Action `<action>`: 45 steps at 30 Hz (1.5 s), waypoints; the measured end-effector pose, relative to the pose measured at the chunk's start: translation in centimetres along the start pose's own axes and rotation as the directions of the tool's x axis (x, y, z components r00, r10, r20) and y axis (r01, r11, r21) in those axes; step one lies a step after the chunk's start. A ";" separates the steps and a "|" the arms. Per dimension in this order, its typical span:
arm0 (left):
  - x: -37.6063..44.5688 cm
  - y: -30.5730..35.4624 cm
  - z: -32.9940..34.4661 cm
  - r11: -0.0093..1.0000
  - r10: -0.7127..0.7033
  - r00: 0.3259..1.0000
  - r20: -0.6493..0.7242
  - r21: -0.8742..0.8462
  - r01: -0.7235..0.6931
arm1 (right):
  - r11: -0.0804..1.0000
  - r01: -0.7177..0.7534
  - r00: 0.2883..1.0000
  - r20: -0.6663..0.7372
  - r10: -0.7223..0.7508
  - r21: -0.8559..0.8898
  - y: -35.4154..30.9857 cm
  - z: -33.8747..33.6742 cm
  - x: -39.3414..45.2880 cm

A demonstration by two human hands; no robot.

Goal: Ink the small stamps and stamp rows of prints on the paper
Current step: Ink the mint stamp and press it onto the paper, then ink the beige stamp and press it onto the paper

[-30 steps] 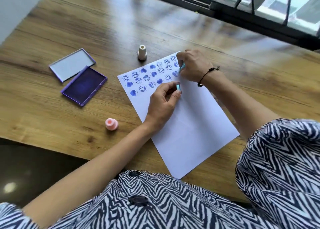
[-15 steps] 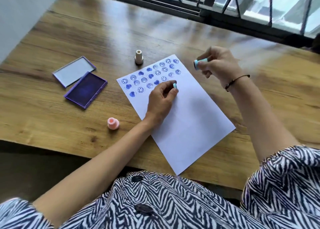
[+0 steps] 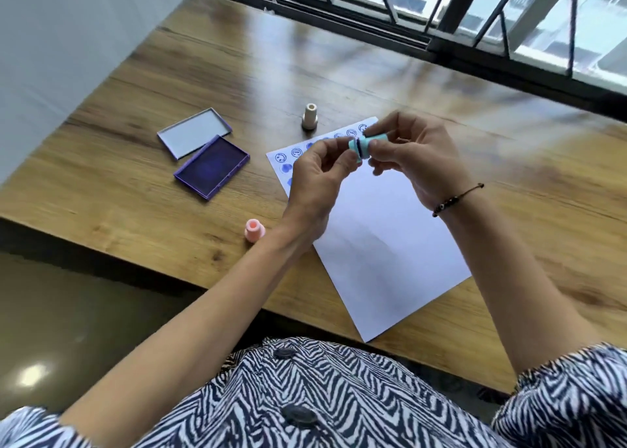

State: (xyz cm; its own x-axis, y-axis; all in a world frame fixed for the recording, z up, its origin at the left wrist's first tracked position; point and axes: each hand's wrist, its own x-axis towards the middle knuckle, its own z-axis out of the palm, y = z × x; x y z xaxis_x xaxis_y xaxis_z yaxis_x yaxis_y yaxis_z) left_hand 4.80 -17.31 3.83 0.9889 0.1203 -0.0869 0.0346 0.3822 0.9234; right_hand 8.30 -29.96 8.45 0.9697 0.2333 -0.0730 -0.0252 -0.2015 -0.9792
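- the wooden desk [image 3: 142, 189] fills most of the view, with a barred window along its far edge.
- a white sheet of paper [image 3: 383, 244] lies angled on the desk in front of the person; blue round prints [image 3: 281, 157] run in rows across its far end, partly hidden by the hands.
- the person's forearms reach in from the bottom, out of zebra-striped sleeves, and meet above the far half of the paper.
- the ink pad [image 3: 212, 166], open and dark purple, lies on the desk to the left of the paper; its lid [image 3: 194, 136] lies just beyond it, the two touching or nearly so.
- the right hand [image 3: 417, 159], with a dark bracelet at the wrist, is closed on the teal stamp [image 3: 364, 145], which is held sideways in the air above the prints.
- the left hand [image 3: 315, 176] pinches the left end of the same teal stamp with thumb and fingertips; whether it holds a separate piece there, i cannot tell.
- a beige stamp [image 3: 309, 116] stands upright on the desk just beyond the paper's far edge.
- a pink stamp [image 3: 253, 231] stands on the desk near the front edge, left of the paper and beside the left wrist.
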 end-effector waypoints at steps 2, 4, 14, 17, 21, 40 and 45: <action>-0.4 0.4 -0.6 1.000 0.016 1.000 -0.019 0.024 -0.015 | 1.000 0.007 1.000 0.006 -0.007 -0.011 -0.1 0.9 -0.1; -0.8 0.8 -1.2 0.999 0.023 0.999 -0.043 0.038 -0.021 | 1.000 0.017 1.000 0.011 -0.017 -0.013 -0.2 1.7 -0.2; -2.5 5.1 -6.5 0.952 0.197 0.961 -0.195 0.272 -0.140 | 0.980 0.197 0.958 0.207 -0.197 0.020 -2.6 8.5 0.3; -3.0 6.0 -7.7 0.958 0.196 0.955 -0.224 0.250 -0.138 | 0.969 0.247 0.938 0.248 -0.243 0.017 -2.8 9.8 0.2; -3.2 6.2 -8.7 0.951 0.200 0.953 -0.227 0.279 -0.133 | 0.963 0.270 0.934 0.244 -0.263 0.004 -2.9 11.0 0.4; -0.7 4.4 -12.2 0.977 0.051 0.914 -0.404 0.210 0.038 | 0.531 0.270 0.957 0.164 -0.238 -0.803 -0.4 9.2 8.8; -0.1 4.1 -11.5 0.985 0.029 0.927 -0.375 0.167 0.037 | 0.232 0.155 0.987 0.158 -0.003 -0.960 1.5 8.2 13.1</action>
State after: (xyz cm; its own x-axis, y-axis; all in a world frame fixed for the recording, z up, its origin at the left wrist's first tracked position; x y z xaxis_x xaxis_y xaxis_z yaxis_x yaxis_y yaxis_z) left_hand 3.18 -5.18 3.35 0.8633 0.4659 -0.1941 0.0949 0.2278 0.9691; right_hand 19.00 -19.44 4.48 0.9190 0.3817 -0.0991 0.3778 -0.9242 -0.0562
